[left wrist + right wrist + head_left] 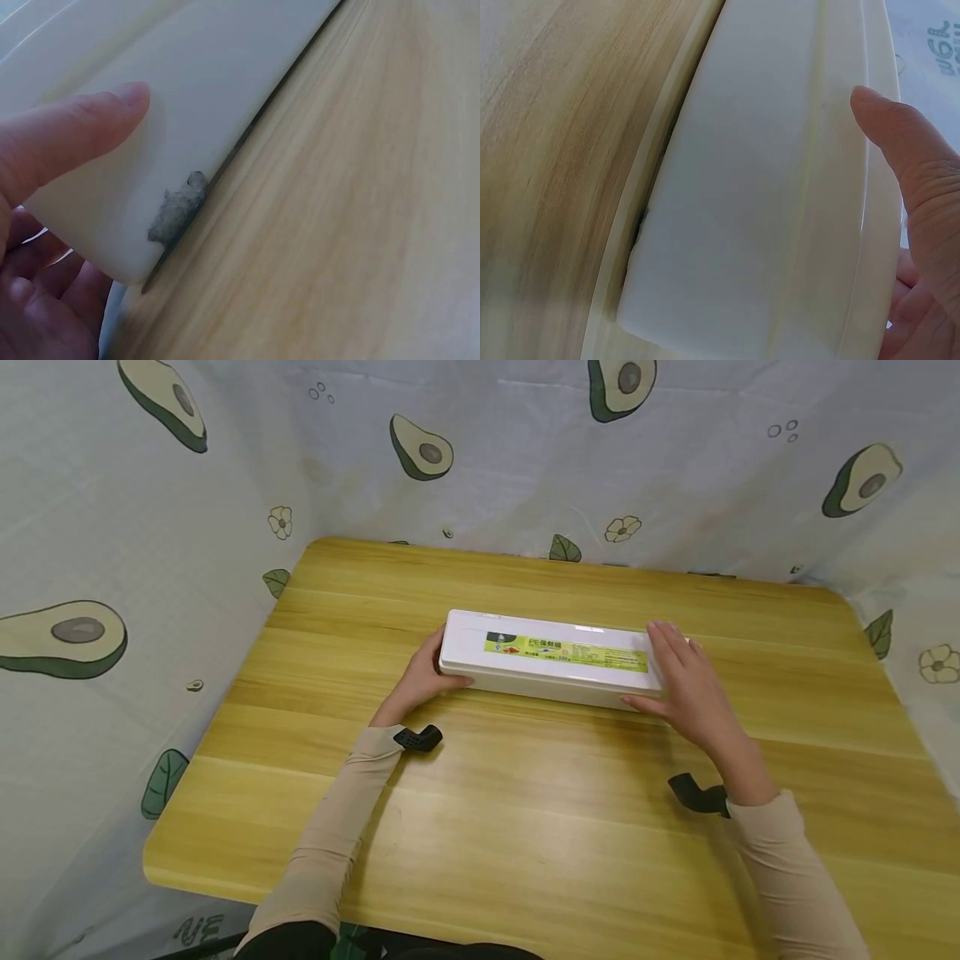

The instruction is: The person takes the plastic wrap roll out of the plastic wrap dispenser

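A long white cling film box (555,685), with a yellow-green label (566,652) on its lid, lies across the wooden table. My left hand (422,675) grips its left end, thumb along the front face and fingers round the end. At the opposite end, my right hand (693,693) holds the box between the thumb in front and fingers over the top and end. The left wrist view shows a grey, rough patch (178,214) low on the box's front. In the right wrist view the thumb (907,139) lies against the lid edge, and the other fingers are partly hidden.
The light wooden table (525,827) has rounded corners. A white curtain (510,468) printed with avocados, flowers and leaves hangs behind it and along both sides. Black wrist mounts (418,738) are strapped at both wrists.
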`<state>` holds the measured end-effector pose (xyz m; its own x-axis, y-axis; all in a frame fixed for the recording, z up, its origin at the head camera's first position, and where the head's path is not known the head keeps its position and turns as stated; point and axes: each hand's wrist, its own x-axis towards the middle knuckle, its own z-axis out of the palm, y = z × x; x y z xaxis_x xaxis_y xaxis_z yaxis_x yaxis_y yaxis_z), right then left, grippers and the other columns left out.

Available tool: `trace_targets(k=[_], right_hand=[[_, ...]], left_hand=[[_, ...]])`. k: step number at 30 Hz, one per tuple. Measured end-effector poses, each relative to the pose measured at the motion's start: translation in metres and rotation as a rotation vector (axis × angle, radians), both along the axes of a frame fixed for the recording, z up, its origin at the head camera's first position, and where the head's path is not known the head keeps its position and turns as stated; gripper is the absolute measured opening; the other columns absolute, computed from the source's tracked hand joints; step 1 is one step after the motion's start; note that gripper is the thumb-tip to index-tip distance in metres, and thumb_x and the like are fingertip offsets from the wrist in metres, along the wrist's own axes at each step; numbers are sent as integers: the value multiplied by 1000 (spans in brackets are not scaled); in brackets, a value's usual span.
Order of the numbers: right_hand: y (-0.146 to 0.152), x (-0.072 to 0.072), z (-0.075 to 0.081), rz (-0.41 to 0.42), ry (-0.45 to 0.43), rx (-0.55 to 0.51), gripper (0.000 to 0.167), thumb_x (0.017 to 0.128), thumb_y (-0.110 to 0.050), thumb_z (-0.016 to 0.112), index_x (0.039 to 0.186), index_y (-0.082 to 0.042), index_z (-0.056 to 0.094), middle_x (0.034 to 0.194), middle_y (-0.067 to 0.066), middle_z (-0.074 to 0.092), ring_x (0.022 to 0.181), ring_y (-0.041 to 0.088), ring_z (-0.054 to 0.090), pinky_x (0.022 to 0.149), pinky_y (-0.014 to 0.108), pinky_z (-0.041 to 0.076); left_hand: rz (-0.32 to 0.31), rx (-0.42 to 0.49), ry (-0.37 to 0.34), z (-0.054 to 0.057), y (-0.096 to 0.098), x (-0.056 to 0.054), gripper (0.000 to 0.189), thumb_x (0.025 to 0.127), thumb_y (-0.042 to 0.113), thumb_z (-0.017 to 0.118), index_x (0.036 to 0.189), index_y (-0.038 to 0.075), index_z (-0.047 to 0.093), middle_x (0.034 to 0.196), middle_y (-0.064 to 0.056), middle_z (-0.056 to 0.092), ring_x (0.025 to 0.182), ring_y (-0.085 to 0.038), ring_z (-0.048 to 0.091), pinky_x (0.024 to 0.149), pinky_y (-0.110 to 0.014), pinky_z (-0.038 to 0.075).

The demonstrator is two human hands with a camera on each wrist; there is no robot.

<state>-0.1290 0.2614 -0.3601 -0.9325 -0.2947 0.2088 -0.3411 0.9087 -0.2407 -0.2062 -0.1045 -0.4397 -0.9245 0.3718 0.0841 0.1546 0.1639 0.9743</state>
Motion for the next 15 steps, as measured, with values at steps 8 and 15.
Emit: trace_targets(k=[8, 15], right_hand=[[-3, -2, 0, 15, 10, 6, 108, 69, -30, 82, 150, -4, 16, 153, 21, 25, 142, 38, 21, 114, 59, 17], [-11, -5, 1, 14, -19, -10, 106, 71, -31, 81, 151, -6, 16, 153, 21, 25, 143, 37, 20, 115, 57, 15]], left_hand=[[6, -16, 12, -1, 0, -1, 99, 70, 5, 80, 150, 18, 24, 148, -9, 37, 134, -27, 38, 112, -45, 31], [13, -15, -11, -2, 0, 0, 102, 69, 3, 81, 150, 17, 22, 150, -9, 35, 136, -27, 36, 114, -44, 28]])
